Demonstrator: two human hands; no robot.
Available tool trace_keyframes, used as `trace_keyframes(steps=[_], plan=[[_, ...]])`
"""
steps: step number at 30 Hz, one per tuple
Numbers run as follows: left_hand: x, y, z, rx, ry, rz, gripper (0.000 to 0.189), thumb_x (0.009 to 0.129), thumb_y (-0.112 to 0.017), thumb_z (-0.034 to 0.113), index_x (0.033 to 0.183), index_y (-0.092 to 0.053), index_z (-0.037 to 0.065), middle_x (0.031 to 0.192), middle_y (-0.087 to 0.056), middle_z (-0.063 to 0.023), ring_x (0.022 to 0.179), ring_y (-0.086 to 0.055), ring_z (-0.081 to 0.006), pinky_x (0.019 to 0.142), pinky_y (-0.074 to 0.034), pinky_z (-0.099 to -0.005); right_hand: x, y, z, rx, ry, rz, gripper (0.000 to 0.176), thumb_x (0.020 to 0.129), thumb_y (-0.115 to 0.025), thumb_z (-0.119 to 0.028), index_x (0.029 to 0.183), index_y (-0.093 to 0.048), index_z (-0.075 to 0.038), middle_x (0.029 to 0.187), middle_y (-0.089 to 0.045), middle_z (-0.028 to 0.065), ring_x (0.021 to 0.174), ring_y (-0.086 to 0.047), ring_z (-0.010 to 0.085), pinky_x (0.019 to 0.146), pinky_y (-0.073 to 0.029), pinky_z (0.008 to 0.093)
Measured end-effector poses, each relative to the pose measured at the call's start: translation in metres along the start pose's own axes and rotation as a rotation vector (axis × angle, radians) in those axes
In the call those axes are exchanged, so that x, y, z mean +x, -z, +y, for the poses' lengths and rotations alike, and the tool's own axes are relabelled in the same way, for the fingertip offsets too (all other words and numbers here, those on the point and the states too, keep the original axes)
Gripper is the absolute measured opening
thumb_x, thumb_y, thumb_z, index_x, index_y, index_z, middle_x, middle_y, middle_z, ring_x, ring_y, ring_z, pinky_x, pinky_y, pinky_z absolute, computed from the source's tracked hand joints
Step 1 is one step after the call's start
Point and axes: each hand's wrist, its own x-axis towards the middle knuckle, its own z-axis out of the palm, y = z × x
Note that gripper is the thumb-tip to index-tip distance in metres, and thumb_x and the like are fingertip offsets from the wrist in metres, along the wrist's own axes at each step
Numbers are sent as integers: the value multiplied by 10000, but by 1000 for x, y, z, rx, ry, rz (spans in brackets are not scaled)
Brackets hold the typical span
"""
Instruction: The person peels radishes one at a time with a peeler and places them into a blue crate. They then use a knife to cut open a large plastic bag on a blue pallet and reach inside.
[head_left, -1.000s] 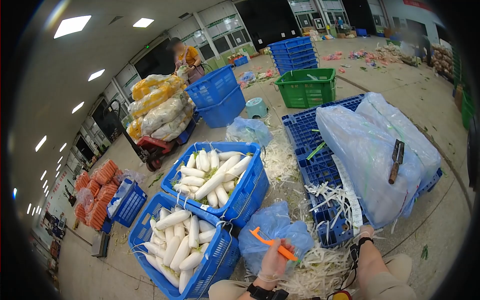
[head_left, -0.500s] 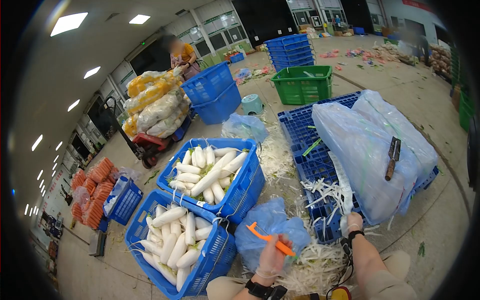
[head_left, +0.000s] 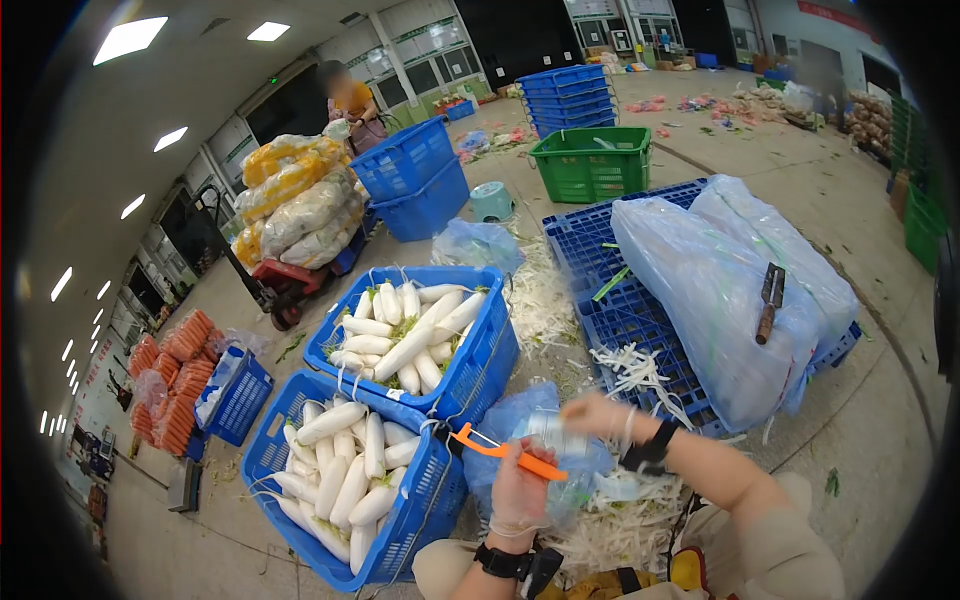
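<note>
My left hand [head_left: 522,492] is closed around the orange handle of a peeler [head_left: 495,452], its forked head pointing left over the crate edge. My right hand [head_left: 597,415] is blurred by motion above a crumpled blue plastic bag [head_left: 500,405]; a whitish smear lies below its fingers, and I cannot make out whether it holds anything. To the left, white radishes [head_left: 350,490] fill a blue crate [head_left: 262,480]. More radishes [head_left: 405,335] fill a second blue crate [head_left: 490,365] behind it. White peel strips [head_left: 610,540] lie heaped on the floor beneath my hands.
On a blue pallet [head_left: 580,240] at right lie large filled plastic bags [head_left: 700,290], with a wooden-handled tool [head_left: 770,305] on top. A green crate [head_left: 590,165] and stacked blue crates stand behind. At back left, a person [head_left: 355,105] stands by sacks on a pallet truck [head_left: 285,285].
My right hand has moved left from the pallet edge to over the blue bag. The long white strip on the pallet there is gone. My left hand, with the peeler, has shifted slightly left.
</note>
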Motion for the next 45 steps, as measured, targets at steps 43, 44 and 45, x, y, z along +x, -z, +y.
trace_keyframes(steps=[43,44,45], plan=[[6,5,-18,-71,39,-129,162,920,-473,243,865,-495,93,786,-500,-60,766,-498,-230,718,-406,-357,-108,151,-80,47,-59,478,315,723,-647,-127,984,-647,48,854,-646,43,780,-573,134,759,-450,262],[6,6,-17,-65,38,-105,155,915,-480,236,869,-494,88,786,-503,-61,765,-502,-234,702,-409,-351,-107,148,-78,45,-70,469,313,725,-644,-122,985,-646,50,853,-645,43,779,-571,132,756,-450,261],[9,4,-16,-80,22,-115,155,915,-480,236,869,-494,88,786,-503,-61,765,-502,-234,702,-409,-351,-104,149,-78,36,-74,462,310,726,-641,-118,986,-646,51,853,-643,42,778,-569,131,754,-450,260]])
